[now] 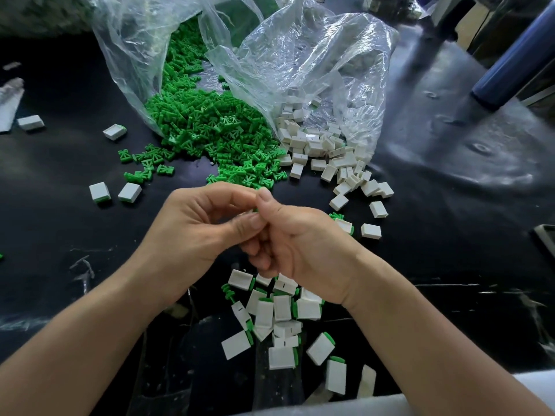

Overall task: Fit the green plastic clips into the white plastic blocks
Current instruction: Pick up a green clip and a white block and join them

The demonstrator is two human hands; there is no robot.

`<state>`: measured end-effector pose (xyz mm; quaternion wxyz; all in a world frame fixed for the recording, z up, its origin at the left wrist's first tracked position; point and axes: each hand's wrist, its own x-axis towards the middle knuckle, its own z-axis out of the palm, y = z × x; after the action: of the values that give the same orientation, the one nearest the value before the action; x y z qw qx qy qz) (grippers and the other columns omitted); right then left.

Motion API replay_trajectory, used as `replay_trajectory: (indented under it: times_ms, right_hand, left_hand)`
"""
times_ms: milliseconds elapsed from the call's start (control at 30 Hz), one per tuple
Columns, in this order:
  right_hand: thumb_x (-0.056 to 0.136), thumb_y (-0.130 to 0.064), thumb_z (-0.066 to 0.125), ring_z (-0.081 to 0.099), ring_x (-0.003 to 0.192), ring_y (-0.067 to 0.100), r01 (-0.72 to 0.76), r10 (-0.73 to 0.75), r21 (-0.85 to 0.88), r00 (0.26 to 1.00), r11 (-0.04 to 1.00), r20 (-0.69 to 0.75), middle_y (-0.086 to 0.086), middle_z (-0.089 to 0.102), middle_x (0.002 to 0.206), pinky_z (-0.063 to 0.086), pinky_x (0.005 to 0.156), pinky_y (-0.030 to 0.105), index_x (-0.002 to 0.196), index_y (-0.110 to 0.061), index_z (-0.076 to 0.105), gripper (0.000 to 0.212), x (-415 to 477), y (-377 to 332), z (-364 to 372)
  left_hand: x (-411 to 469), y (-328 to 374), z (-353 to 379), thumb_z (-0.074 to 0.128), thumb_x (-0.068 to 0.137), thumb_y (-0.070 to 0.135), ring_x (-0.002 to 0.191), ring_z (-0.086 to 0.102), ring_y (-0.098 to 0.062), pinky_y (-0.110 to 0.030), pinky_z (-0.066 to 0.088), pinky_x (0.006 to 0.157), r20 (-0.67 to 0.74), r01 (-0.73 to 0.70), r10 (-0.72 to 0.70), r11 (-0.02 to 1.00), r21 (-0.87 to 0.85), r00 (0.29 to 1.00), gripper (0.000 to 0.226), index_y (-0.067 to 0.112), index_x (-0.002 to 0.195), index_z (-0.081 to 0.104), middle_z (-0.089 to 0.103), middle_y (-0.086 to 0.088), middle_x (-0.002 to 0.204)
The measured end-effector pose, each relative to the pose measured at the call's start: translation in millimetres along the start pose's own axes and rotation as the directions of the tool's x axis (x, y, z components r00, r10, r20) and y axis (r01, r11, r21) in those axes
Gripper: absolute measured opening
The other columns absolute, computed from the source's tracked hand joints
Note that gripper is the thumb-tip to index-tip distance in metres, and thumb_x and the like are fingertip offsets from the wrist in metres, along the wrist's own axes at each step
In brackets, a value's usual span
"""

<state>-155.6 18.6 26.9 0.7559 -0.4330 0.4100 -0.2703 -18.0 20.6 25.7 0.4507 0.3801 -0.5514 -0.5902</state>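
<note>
Green plastic clips [210, 127] spill from a clear plastic bag [135, 55] straight ahead of the hands. Loose white plastic blocks [318, 145] lie ahead and rightward, nearer the right hand [297, 244]. Above the black counter [60, 220], the left hand [192, 232] and the right pinch fingertips together on a held clip [255, 209], which shows only as a green sliver. The fingers hide its long axis and whether a block is also held. Fitted blocks [279, 310] lie below the wrists.

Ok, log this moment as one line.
left hand: pinching green clip | right hand: pinching same clip | assembled blocks: piled beside right wrist
</note>
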Motion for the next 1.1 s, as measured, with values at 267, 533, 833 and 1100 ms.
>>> replay_trajectory:
  times_ms: [267, 533, 833, 1100]
  right_hand:
    - [0.083, -0.044, 0.050, 0.036, 0.052, 0.006, -0.029, -0.002, 0.179, 0.985, 0.984, 0.171, -0.002, 0.040, 0.063, 0.028, 0.051, 0.018, 0.107, -0.012, 0.055, 0.041, -2.8, -6.2, -5.9]
    - [0.073, -0.048, 0.038, 0.034, 0.048, 0.006, 0.009, -0.015, 0.073, 0.996, 0.997, 0.087, -0.003, 0.039, 0.057, 0.029, 0.048, 0.016, 0.094, -0.001, 0.056, 0.054, -3.7, -4.2, -0.7]
    - [0.089, -0.036, 0.035, 0.029, 0.050, 0.006, 0.041, -0.042, 0.037, 0.999, 0.998, 0.003, -0.001, 0.033, 0.060, 0.026, 0.048, 0.017, 0.072, -0.011, 0.045, 0.032, -6.1, -4.2, 3.4]
    - [0.078, -0.042, 0.040, 0.028, 0.048, 0.005, 0.044, -0.049, 0.079, 0.997, 0.996, 0.059, -0.004, 0.033, 0.057, 0.024, 0.048, 0.018, 0.083, -0.017, 0.055, 0.030, -6.3, -5.4, 2.5]
  left_hand:
    - [-1.2, 1.1, -0.6, 0.062, 0.062, 0.005, 0.056, 0.061, -0.021, -0.024, 0.054, 0.054, -0.019, 0.008, -0.009, 0.998, -0.056, 1.000, 0.018, 0.000, 0.077, 0.070, 0.070, -0.004, 0.074]
    - [-1.2, 1.1, 0.3, 0.062, 0.064, 0.006, 0.050, 0.059, -0.018, -0.026, 0.055, 0.052, -0.020, 0.046, -0.046, 0.998, -0.039, 0.999, 0.020, -0.004, 0.080, 0.069, 0.068, -0.005, 0.072]
    - [-1.0, -1.5, -0.4, 0.065, 0.058, 0.014, 0.071, 0.067, -0.017, -0.025, 0.057, 0.063, -0.041, 0.057, -0.059, 0.998, -0.036, 0.997, 0.022, 0.007, 0.078, 0.072, 0.072, -0.003, 0.095]
    - [-0.3, -0.6, -3.7, 0.068, 0.059, 0.020, 0.072, 0.069, -0.017, -0.024, 0.055, 0.064, -0.013, 0.068, -0.069, 0.996, -0.057, 0.998, 0.018, 0.012, 0.073, 0.076, 0.073, -0.007, 0.085]
